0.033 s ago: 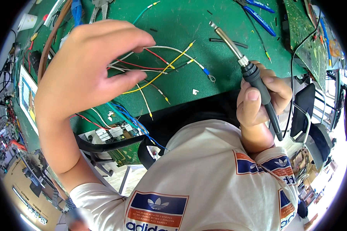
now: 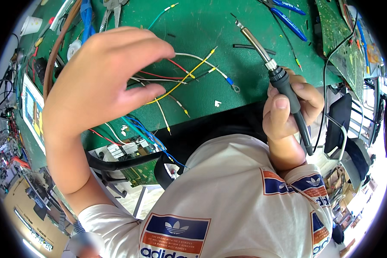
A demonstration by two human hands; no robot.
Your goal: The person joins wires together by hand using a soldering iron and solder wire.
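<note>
My right fingers [image 2: 281, 103] curl round the soldering iron [image 2: 290, 96], its tip not yet on any wire; on the worktop [image 2: 249, 79] some wires [image 2: 182, 83] already have caps [image 2: 213, 51], and my left fingers [image 2: 155, 48] spread wide above, maybe empty

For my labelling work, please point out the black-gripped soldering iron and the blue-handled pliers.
Black-gripped soldering iron [image 2: 287, 89]: head view, on its grip.
Blue-handled pliers [image 2: 290, 26]: head view, on the lower handle.

Shiny metal soldering-iron barrel [image 2: 255, 45]
</note>
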